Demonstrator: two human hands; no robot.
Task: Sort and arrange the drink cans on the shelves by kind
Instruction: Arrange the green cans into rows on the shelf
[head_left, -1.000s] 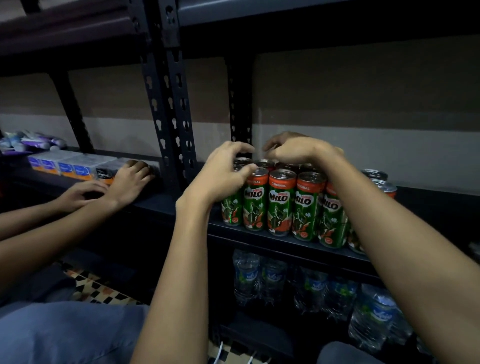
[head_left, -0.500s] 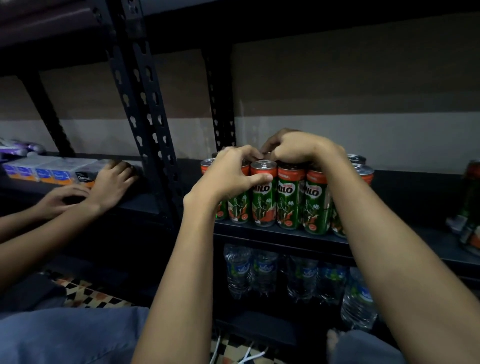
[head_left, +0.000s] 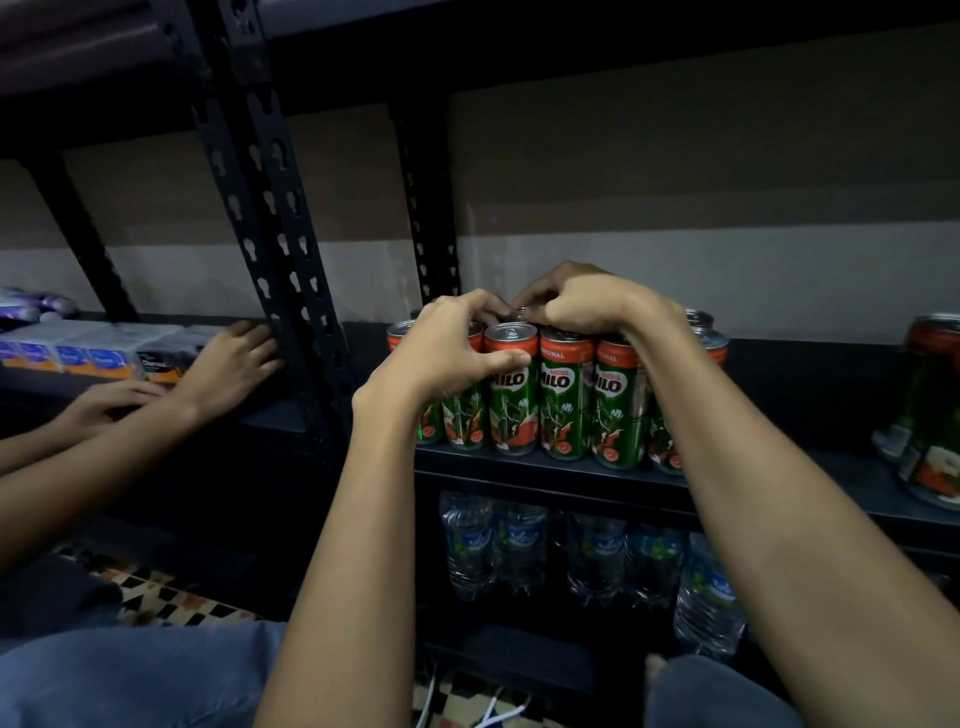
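A dark metal shelf (head_left: 571, 480) carried a tight cluster of green Milo cans (head_left: 566, 400) standing upright near its front edge, with water bottles (head_left: 519, 551) on the level beneath. The left hand (head_left: 447, 348) curled over the cluster's left cans, thumb across a front can, its grip closed on them. The right hand (head_left: 597, 306) curled over the tops at the right, fingers bent onto the lids.

Green and red Milo cans (head_left: 566, 395) upright, packed touching in rows at the shelf (head_left: 779, 493) front; more cans (head_left: 935, 410) far right.
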